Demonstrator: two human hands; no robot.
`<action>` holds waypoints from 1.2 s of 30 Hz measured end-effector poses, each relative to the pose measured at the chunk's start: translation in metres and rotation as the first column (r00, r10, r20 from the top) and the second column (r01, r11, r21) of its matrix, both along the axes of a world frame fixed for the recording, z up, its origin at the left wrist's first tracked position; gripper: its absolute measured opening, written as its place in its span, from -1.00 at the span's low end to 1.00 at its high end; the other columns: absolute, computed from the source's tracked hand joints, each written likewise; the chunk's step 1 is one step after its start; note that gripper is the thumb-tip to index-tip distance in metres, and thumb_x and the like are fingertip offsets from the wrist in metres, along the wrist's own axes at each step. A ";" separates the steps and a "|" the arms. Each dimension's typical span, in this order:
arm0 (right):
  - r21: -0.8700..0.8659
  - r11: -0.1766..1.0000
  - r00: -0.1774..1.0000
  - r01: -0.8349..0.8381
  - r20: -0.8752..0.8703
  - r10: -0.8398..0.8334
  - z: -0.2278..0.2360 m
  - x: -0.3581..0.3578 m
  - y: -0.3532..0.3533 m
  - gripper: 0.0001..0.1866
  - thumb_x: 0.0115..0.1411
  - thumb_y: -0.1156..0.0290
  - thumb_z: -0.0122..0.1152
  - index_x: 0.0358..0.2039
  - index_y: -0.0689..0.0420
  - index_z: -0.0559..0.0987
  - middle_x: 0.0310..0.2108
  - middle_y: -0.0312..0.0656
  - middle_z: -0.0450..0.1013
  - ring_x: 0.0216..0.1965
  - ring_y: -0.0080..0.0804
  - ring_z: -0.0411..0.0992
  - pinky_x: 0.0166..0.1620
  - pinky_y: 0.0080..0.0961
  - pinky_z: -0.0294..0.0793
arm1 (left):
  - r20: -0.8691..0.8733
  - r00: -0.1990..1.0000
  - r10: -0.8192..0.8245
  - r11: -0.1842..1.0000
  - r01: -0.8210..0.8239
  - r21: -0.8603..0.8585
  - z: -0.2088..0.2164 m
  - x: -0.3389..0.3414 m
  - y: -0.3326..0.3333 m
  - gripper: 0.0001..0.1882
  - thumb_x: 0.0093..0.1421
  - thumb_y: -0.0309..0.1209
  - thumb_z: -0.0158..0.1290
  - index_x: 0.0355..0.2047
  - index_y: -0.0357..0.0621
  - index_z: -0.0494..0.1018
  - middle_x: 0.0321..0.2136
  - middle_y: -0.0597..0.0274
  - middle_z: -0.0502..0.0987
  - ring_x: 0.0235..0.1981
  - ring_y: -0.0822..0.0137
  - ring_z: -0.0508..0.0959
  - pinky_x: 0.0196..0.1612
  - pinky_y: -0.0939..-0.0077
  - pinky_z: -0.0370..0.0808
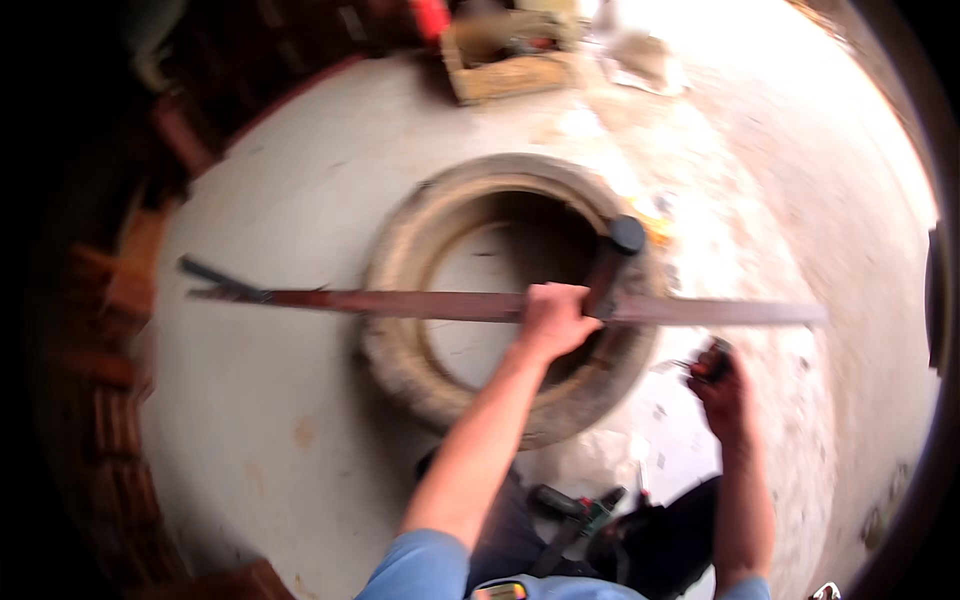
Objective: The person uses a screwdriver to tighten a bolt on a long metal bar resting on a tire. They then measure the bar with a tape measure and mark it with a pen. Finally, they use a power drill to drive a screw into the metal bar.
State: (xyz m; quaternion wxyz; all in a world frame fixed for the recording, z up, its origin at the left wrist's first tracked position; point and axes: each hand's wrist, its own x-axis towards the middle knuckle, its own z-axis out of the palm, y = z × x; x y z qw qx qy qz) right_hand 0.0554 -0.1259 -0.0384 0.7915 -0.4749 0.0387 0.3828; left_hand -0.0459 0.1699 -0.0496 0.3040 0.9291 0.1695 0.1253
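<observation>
A long, flat, reddish-brown bar [430,305] lies across a worn tyre [400,225] on the floor. My left hand [556,318] is closed round the bar near its middle. Just right of that hand, a short tube with a dark round end [626,235] rises at a slant from the bar. At the bar's left end a dark strip [220,277] branches off at an angle. My right hand [725,400] is apart from the bar, below its right part. Its fingers are curled round a small dark object [712,362], too blurred to name.
A power drill [585,512] lies by my legs. Beyond the tyre stands a wooden crate [512,78] with things in it, beside a pale bag-like bundle [645,62]. Stacked reddish-brown pieces [120,430] line the left side. Small dark bits are scattered on the floor at right.
</observation>
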 end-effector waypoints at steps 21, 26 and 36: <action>-0.106 0.975 0.978 -0.195 -0.094 0.185 -0.020 -0.035 0.024 -0.63 0.31 0.14 0.06 -0.06 0.18 0.45 -0.22 -0.18 0.48 -0.20 -0.38 0.48 -0.20 -0.38 0.52 | 0.182 0.970 -0.162 0.986 0.154 0.058 -0.024 0.043 -0.037 -0.75 -0.13 -0.29 0.33 -0.47 -0.06 0.52 -0.50 0.17 0.56 -0.35 0.04 0.54 -0.27 0.13 0.42; -0.073 0.968 0.968 -0.242 -0.088 0.235 -0.031 -0.033 0.017 -0.55 0.23 0.03 0.17 -0.09 0.16 0.46 -0.23 -0.25 0.43 -0.23 -0.47 0.40 -0.25 -0.44 0.50 | 0.154 0.976 -0.155 0.987 0.161 -0.028 -0.014 0.041 -0.049 -0.74 -0.14 -0.42 0.33 -0.39 -0.11 0.57 -0.46 0.12 0.58 -0.33 0.00 0.55 -0.24 0.13 0.46; -0.075 0.982 0.984 -0.173 -0.047 0.170 -0.021 -0.016 0.005 -0.49 0.25 0.04 0.15 -0.01 0.23 0.46 -0.19 -0.17 0.48 -0.21 -0.42 0.44 -0.23 -0.42 0.51 | 0.114 0.986 -0.120 0.990 0.110 0.091 -0.022 0.039 -0.034 -0.72 -0.11 -0.27 0.34 -0.39 -0.07 0.57 -0.42 0.10 0.59 -0.31 0.00 0.55 -0.24 0.14 0.47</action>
